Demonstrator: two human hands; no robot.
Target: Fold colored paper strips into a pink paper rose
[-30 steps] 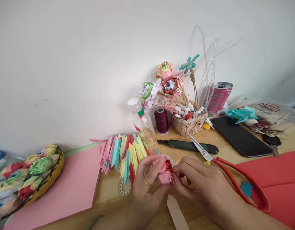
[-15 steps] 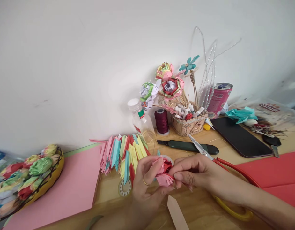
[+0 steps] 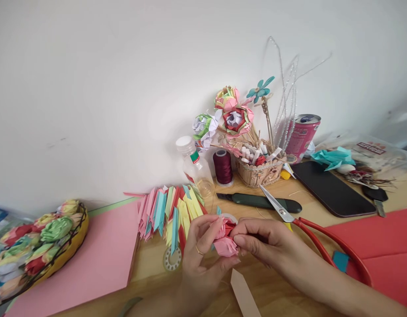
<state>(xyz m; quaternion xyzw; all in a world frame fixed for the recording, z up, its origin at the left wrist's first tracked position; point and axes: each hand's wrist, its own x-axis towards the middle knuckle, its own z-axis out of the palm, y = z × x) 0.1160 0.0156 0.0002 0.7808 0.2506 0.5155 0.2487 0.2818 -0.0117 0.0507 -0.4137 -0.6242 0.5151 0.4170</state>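
A small pink and red folded-paper flower (image 3: 225, 246) is held just above the wooden table. My left hand (image 3: 199, 259), with a ring on one finger, cups its left side and grips it between fingers and thumb. From the right, my right hand (image 3: 272, 242) pinches the flower's red inner paper with thumb and forefinger; the fingertips partly hide that spot. Folded strips of coloured paper (image 3: 170, 211) lie in a pile behind my left hand. Below the hands rests a pale pointed paper strip (image 3: 243, 293).
Red-handled scissors (image 3: 284, 213) and a green utility knife (image 3: 259, 200) lie behind my right hand. Further back stand a plastic bottle (image 3: 198, 171), a thread spool (image 3: 223, 167) and a decorated basket (image 3: 259, 171). A phone (image 3: 335, 187) is right, pink paper (image 3: 104, 246) left.
My right hand's fingers have shifted slightly and changed their pinch at the flower's red inner paper. My left hand keeps its hold almost still.
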